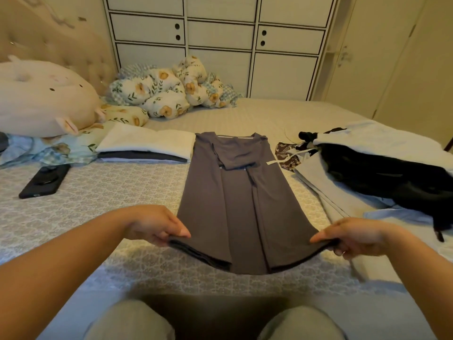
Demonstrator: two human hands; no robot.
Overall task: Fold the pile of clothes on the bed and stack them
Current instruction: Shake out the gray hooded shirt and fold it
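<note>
A grey-brown garment (235,192) lies lengthwise on the bed (103,192), its sides and sleeves folded inward and its neckline at the far end. My left hand (154,225) pinches the near left corner of its hem. My right hand (353,238) pinches the near right corner, and the hem hangs lifted between them. A folded stack (144,146), white on top of dark pieces, sits at the far left of the garment. An unfolded pile (382,173) of black, pale blue, white and patterned clothes lies on the right.
A black phone (45,180) lies on the bed at the left. A round plush pillow (44,99) and a floral quilt (166,89) sit at the headboard. White cabinets (220,40) stand behind the bed. My knees (132,320) are at the bottom edge.
</note>
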